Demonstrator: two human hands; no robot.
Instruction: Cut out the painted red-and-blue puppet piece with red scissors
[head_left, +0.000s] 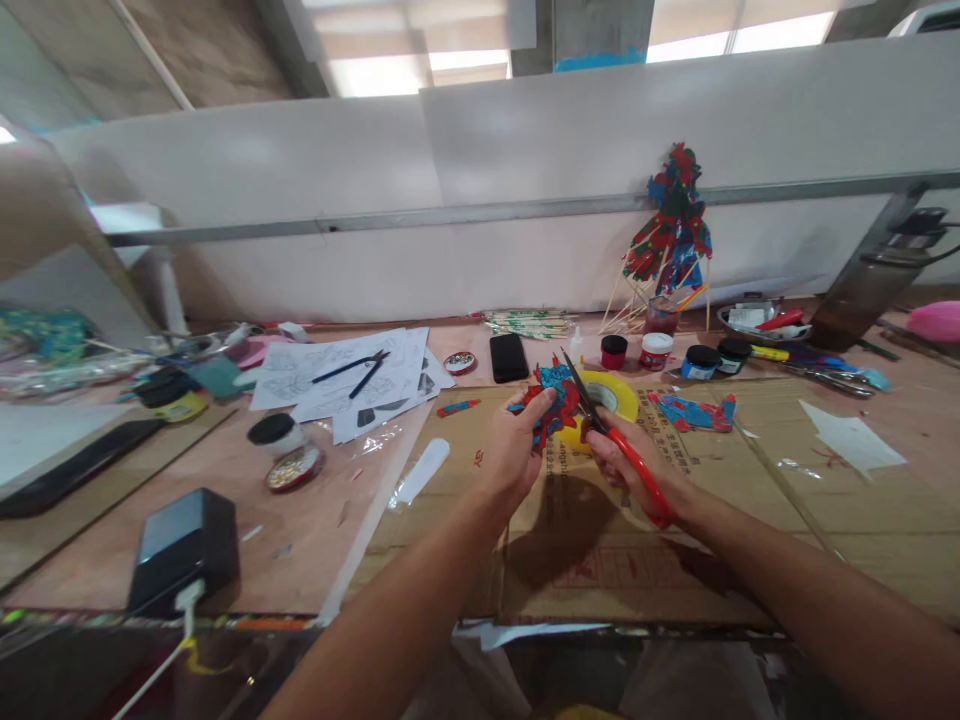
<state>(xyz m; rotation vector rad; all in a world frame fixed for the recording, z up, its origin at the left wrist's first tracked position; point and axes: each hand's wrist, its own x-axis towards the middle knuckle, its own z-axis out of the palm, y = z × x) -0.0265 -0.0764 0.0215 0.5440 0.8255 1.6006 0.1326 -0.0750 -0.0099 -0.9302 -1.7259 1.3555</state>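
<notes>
My left hand point(523, 440) pinches a red and blue painted cutout point(556, 400) above the cardboard point(442, 540). In my right hand point(634, 455) is a pair of scissors point(639, 475) with red handles, its blades pointing up and left beside the cutout's right edge. Whether the blades touch the cutout I cannot tell. Behind the hands lies a roll of yellow tape point(616, 392), partly covered. To the right rests another red and blue painted piece point(694, 412), and a small painted strip point(458, 408) lies to the left.
At the back stand paint jars point(656, 352), a black phone point(509, 358) and painted cutouts on sticks point(670, 225). Pliers point(350, 372) lie on printed sheets point(300, 375) at left. A dark boxy device point(187, 545) with a white cable sits near the front left edge. A bottle point(862, 300) stands far right.
</notes>
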